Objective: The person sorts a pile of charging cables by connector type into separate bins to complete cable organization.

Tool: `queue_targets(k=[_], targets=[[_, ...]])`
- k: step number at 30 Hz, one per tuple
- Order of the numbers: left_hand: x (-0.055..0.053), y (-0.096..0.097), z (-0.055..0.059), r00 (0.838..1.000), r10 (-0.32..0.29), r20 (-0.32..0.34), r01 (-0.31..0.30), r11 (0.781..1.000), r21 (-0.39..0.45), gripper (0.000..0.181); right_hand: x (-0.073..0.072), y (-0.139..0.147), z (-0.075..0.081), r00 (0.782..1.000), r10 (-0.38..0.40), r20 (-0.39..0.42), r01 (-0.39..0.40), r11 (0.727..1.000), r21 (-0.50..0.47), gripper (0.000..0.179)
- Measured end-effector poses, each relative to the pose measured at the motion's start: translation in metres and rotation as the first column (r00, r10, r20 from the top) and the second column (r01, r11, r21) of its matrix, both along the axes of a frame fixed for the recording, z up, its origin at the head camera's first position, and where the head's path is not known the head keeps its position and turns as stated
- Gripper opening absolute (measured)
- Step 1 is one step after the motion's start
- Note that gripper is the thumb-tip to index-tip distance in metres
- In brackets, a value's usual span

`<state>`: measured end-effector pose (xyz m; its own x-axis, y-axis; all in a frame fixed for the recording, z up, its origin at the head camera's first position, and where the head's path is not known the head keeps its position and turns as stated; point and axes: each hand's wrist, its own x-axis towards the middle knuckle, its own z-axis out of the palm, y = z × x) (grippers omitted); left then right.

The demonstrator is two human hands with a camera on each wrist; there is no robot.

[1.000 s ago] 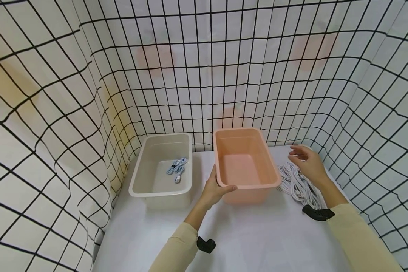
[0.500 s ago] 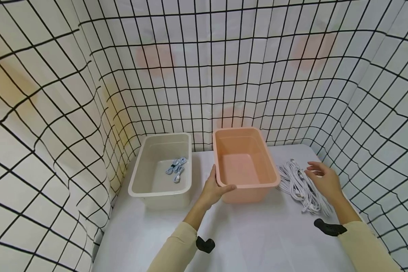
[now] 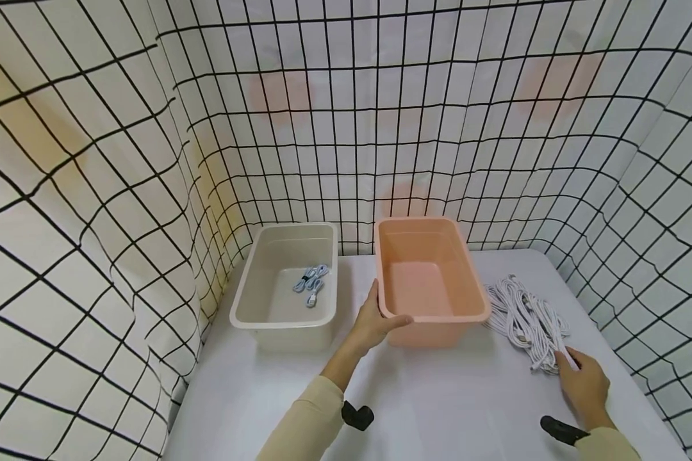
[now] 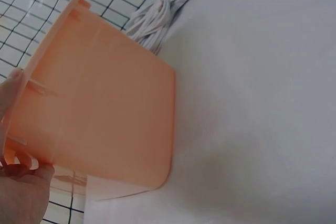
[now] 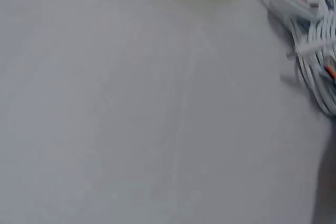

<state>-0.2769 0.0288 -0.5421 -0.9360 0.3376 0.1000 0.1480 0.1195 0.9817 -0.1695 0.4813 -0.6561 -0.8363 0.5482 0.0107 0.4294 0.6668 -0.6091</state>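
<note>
In the head view we see the left hand (image 3: pixel 378 323) near the middle of the frame, grasping the orange bin (image 3: pixel 432 334) at its near left corner, with the thumb along the front rim and the fingers against the left wall. The bin stands upright on the white tabletop (image 3: pixel 467 403), right of centre, and nothing lies on the part of its floor we can see. At the lower right, the right hand (image 3: pixel 587 384) pinches the near end of the white cable bundle (image 3: pixel 527 320), which stretches from there up towards the bin's right side. Left of centre we find the cream bin (image 3: pixel 294 336), apart from the orange one, with light-blue cables (image 3: pixel 310 279) lying on its floor towards the right. We notice a black wrist mount (image 3: pixel 357 416) by the left sleeve (image 3: pixel 305 419), and a second at the lower right. Black netting (image 3: pixel 400 65) fills the upper frame. In the left wrist view, we see the fingers curled about the rim at the left edge; in the right wrist view, blurred cables occupy the upper right.
</note>
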Motion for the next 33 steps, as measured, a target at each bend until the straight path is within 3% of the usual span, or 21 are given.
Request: queue_targets(k=[2,8,16,26,33], targets=[[0.000,0.000,0.000,1.000,0.005,-0.002,-0.005,1.000,-0.004,0.124,0.001,-0.002,-0.002,1.000,-0.025,0.009,0.025,1.000,0.011,0.056],[0.000,-0.003,0.000,1.000,0.019,0.002,-0.019,1.000,-0.011,0.124,-0.003,-0.006,0.014,0.994,0.023,0.110,-0.029,0.998,0.060,0.053],[0.000,0.004,0.001,1.000,0.004,0.000,-0.004,1.000,-0.011,0.121,0.004,0.017,0.021,0.989,0.028,0.144,-0.032,0.999,0.029,0.057],[0.001,0.004,0.001,1.000,0.020,0.020,-0.019,0.999,-0.035,0.123,0.003,0.027,0.018,0.997,-0.082,-0.004,0.082,0.994,-0.070,0.056],[0.002,0.001,0.001,1.000,0.021,0.014,-0.020,0.999,-0.031,0.123,-0.002,0.019,0.041,0.990,-0.142,-0.009,0.139,0.978,-0.152,0.057]])
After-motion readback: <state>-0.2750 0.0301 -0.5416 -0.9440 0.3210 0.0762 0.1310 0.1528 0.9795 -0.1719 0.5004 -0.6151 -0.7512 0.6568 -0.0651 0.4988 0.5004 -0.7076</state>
